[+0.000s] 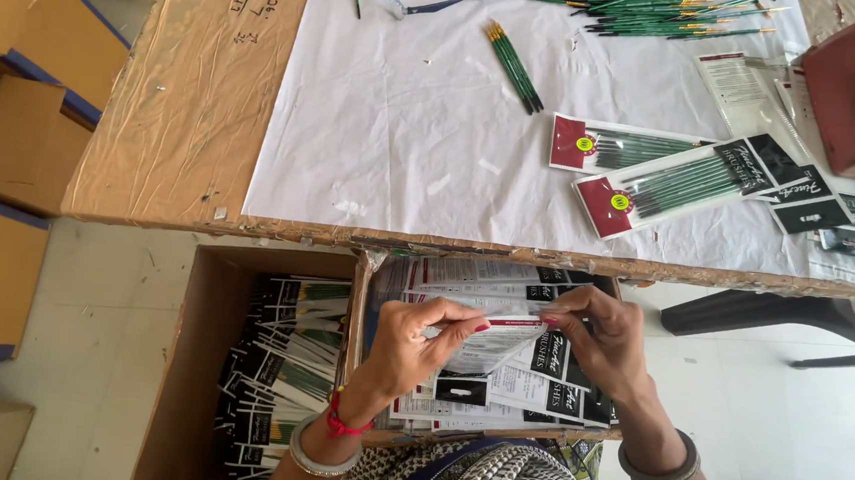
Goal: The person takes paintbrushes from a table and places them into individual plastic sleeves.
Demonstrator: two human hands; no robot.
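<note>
My left hand [418, 345] and my right hand [601, 337] together pinch a flat clear sleeve with a printed card [501, 337], held over a cardboard box of the same empty sleeves [497, 390] on my lap. On the white sheet above lie two filled brush packs with red ends [652, 181], a small bundle of green-handled brushes [515, 66] and a large heap of loose green brushes [664, 11].
A bigger cardboard box [189, 354] at my left holds several finished brush packs [283, 370]. Empty sleeves and cards [831, 213] lie at the table's right beside a maroon bag [854, 94]. Scissors [414, 4] rest at the top. Brown cartons [25, 112] stand on the floor left.
</note>
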